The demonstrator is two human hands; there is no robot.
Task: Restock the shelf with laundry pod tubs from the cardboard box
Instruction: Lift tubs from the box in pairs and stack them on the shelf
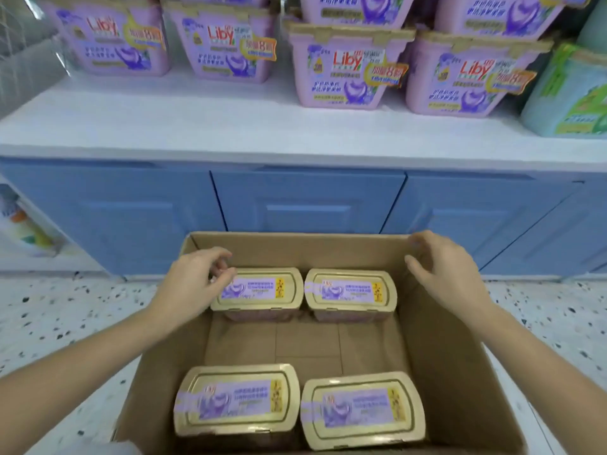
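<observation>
An open cardboard box (437, 326) stands on the floor below me with several gold-lidded laundry pod tubs inside. Two stand at the far end, the far-left tub (262, 290) and the far-right tub (351, 292); two more sit near me, the near-left tub (238, 400) and the near-right tub (361, 408). My left hand (193, 284) reaches in, its loosely curled fingers at the far-left tub's left end. My right hand (443, 274) hovers with relaxed fingers over the box's far right corner, holding nothing. On the white shelf (197, 126) above stand several purple tubs (345, 67).
Bare cardboard shows in the middle of the box between the tub pairs. Blue cabinet doors (305, 201) stand right behind the box. A pale green tub (568, 93) sits at the shelf's right end. Speckled floor (65, 313) lies on both sides of the box.
</observation>
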